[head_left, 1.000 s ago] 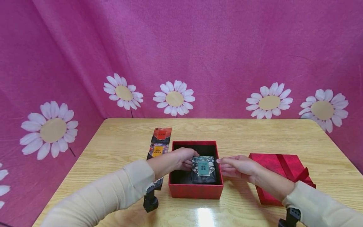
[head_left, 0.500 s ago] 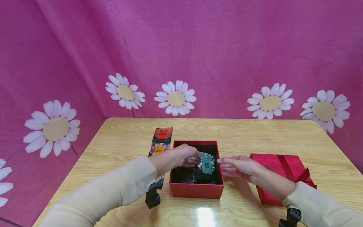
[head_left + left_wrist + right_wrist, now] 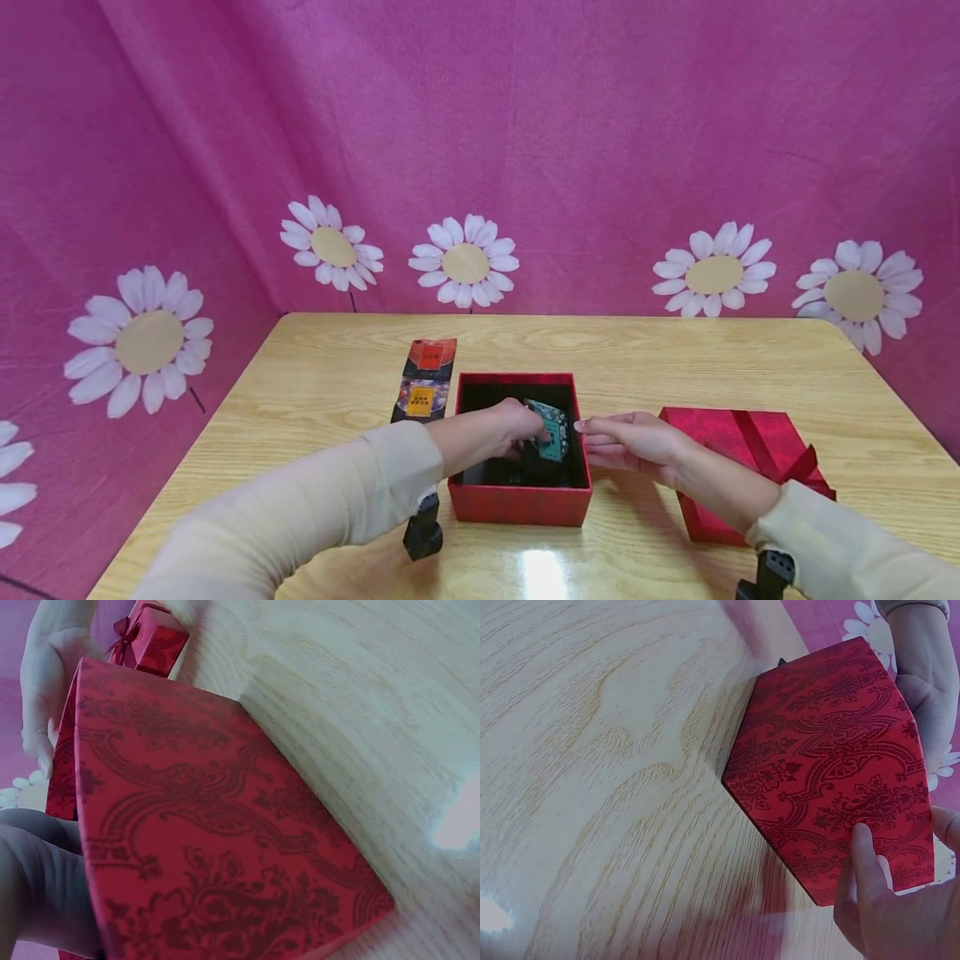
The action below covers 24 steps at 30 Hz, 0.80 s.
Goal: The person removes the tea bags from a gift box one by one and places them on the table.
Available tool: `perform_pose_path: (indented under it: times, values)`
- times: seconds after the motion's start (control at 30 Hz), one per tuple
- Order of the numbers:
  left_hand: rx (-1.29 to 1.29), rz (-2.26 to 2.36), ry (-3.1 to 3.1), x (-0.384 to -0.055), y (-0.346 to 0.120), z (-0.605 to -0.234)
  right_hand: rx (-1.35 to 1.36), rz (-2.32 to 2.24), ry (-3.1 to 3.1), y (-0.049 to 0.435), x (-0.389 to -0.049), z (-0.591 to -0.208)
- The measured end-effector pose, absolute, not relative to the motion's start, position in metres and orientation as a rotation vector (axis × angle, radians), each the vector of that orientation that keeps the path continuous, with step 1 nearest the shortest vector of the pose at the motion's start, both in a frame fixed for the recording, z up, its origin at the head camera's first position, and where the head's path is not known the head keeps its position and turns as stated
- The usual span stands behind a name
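A red patterned gift box [image 3: 520,505] stands without its lid on the wooden table. My left hand [image 3: 516,423] reaches down inside it, its fingers on a dark packet with a teal label [image 3: 553,442], which stands tilted near the right wall. Most of these fingers and the packet's lower part are hidden; in the left wrist view the box wall [image 3: 202,817] covers them. At the right side, my right hand [image 3: 637,442] holds the box wall, thumb at the rim, fingers flat against the outside [image 3: 866,862].
Left of the box lies a column of packets, one with a red label [image 3: 430,358], one with an orange label [image 3: 420,402]; my left forearm covers the rest. The red lid [image 3: 727,450] with its ribbon bow lies to the right. A pink daisy-print cloth [image 3: 480,150] hangs behind the table.
The teal-label packet has gone from facing up to tilted steeply toward the box's right wall. My left hand has moved right and deeper with it. My right hand has stayed put.
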<state>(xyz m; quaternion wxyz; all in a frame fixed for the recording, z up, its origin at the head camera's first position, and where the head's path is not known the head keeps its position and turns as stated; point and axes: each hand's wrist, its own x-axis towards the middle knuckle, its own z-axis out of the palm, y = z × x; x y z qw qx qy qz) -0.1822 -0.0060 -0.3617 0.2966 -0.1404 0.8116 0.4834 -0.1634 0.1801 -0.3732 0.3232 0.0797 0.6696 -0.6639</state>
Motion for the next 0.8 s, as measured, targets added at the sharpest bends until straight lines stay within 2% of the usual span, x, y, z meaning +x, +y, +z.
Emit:
perform_pose_path:
  times: [0.8]
  values:
    - [-0.357,1.255,1.936,-0.212,-0.020,-0.341,0.214,-1.738,1.763,0.180,-0.164,-0.373]
